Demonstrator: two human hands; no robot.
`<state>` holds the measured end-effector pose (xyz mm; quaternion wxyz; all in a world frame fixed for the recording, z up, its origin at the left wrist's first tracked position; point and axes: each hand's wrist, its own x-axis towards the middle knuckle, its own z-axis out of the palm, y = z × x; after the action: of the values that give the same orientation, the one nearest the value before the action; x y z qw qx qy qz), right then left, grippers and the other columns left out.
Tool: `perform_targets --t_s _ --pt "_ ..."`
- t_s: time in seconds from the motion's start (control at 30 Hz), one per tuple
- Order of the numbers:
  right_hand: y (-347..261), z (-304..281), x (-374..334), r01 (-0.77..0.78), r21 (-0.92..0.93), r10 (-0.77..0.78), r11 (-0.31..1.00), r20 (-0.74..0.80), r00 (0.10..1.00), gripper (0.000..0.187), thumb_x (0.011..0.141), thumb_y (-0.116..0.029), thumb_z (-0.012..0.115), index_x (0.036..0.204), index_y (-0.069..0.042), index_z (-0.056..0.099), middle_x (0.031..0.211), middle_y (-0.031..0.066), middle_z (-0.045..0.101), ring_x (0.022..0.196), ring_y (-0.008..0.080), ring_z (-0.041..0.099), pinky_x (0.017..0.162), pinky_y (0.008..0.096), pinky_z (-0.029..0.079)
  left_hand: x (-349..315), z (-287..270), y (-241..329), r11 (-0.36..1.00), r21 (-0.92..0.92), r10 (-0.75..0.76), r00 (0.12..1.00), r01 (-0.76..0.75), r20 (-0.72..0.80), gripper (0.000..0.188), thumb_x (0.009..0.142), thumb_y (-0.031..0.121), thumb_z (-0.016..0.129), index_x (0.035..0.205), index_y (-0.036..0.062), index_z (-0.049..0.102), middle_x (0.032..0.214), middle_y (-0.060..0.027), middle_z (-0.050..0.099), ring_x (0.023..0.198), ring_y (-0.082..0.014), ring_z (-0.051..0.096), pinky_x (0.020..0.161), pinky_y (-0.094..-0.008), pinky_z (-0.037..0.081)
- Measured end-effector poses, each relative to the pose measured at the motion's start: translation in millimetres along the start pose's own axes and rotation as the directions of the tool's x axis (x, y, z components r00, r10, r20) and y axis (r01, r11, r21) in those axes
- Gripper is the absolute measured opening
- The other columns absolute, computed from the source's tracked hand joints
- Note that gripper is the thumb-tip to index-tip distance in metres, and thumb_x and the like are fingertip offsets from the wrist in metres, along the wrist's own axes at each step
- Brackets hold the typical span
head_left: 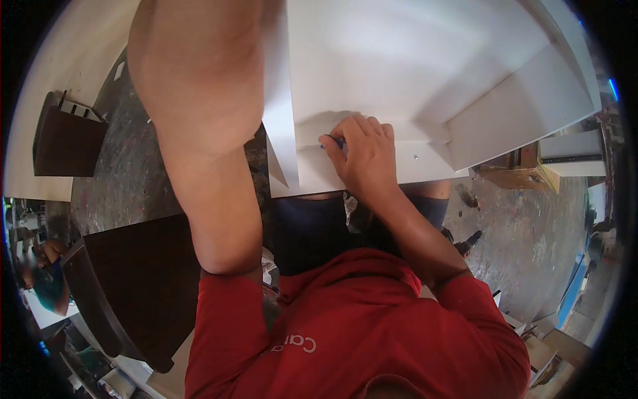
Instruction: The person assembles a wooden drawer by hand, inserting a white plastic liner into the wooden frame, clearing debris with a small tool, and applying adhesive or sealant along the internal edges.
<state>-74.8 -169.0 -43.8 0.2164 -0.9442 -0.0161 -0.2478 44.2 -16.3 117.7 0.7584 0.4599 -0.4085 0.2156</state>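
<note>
Across my lap lies a white board furniture piece (372, 60), like a shallow cabinet with upright side panels. My right hand (364, 151) rests on its near inner edge, closed, with the fingers curled. Between thumb and forefinger a bit of a dark blue thing (337, 141) shows; most of it is hidden, so its kind is unclear. To the right of this hand, a small metal fitting (416, 157) sits in the white near strip. My left forearm stretches forward past the left panel (280, 106), and the left hand lies beyond the upper edge of the picture.
A dark brown furniture piece (133, 286) stands close on my left, and another dark brown unit (70, 143) is farther off by the wall. At right is a cardboard box (522, 174) on the stained grey floor (525, 233). Another person (50, 282) sits at far left.
</note>
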Motion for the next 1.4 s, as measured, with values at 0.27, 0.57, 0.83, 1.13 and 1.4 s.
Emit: perform_targets --t_s 0.27,0.57,0.83,1.13,1.4 --pt "3.3 0.1 -2.0 -0.019 0.008 0.018 1.000 0.048 0.999 0.020 0.086 -0.022 0.075 0.083 -0.011 0.058 0.081 0.0041 0.060 0.079 0.0272 0.057 0.074 0.0428 0.038 -3.7 -5.2 -1.9 0.999 0.040 -0.019 0.999 0.020 -0.042 0.073 0.091 0.061 0.063 0.129 -0.0005 0.055 0.111 -0.0112 0.064 0.102 -0.0136 0.064 0.090 -0.0255 0.052" --pt "18.6 -3.9 -3.0 -0.037 -0.014 0.037 0.999 0.023 0.999 0.020 0.087 -0.023 0.074 0.084 -0.011 0.058 0.080 0.0046 0.060 0.079 0.0285 0.057 0.075 0.0436 0.038 -6.7 -7.2 -3.9 0.996 0.081 -0.032 0.995 0.040 -0.098 0.070 0.091 0.059 0.062 0.129 -0.0002 0.056 0.112 -0.0114 0.064 0.103 -0.0144 0.064 0.090 -0.0264 0.052" --pt "22.5 -8.6 -6.2 -0.058 0.006 0.057 0.998 0.074 0.996 0.019 0.087 -0.023 0.074 0.084 -0.011 0.059 0.084 0.0055 0.061 0.082 0.0293 0.058 0.077 0.0449 0.038 -6.9 -10.7 -4.9 0.993 0.105 -0.039 0.990 0.054 -0.132 0.068 0.092 0.057 0.061 0.129 0.0000 0.057 0.113 -0.0116 0.065 0.103 -0.0152 0.064 0.091 -0.0272 0.052" --pt "31.5 -16.3 -6.7 -0.108 -0.054 0.109 0.993 0.028 0.994 0.019 0.087 -0.023 0.073 0.085 -0.011 0.059 0.084 0.0063 0.061 0.084 0.0297 0.058 0.077 0.0451 0.038 -7.6 -12.2 -5.8 0.989 0.132 -0.042 0.985 0.065 -0.169 0.065 0.093 0.054 0.060 0.129 0.0003 0.057 0.114 -0.0117 0.065 0.104 -0.0161 0.064 0.091 -0.0282 0.052" --pt "37.3 -19.5 -7.8 -0.112 -0.080 0.118 0.990 0.065 0.991 0.020 0.087 -0.022 0.073 0.085 -0.011 0.057 0.084 0.0062 0.061 0.083 0.0293 0.057 0.078 0.0449 0.037 -7.7 -14.6 -6.7 0.986 0.150 -0.046 0.980 0.076 -0.192 0.062 0.094 0.052 0.059 0.129 0.0005 0.058 0.115 -0.0119 0.065 0.105 -0.0169 0.064 0.092 -0.0290 0.052"
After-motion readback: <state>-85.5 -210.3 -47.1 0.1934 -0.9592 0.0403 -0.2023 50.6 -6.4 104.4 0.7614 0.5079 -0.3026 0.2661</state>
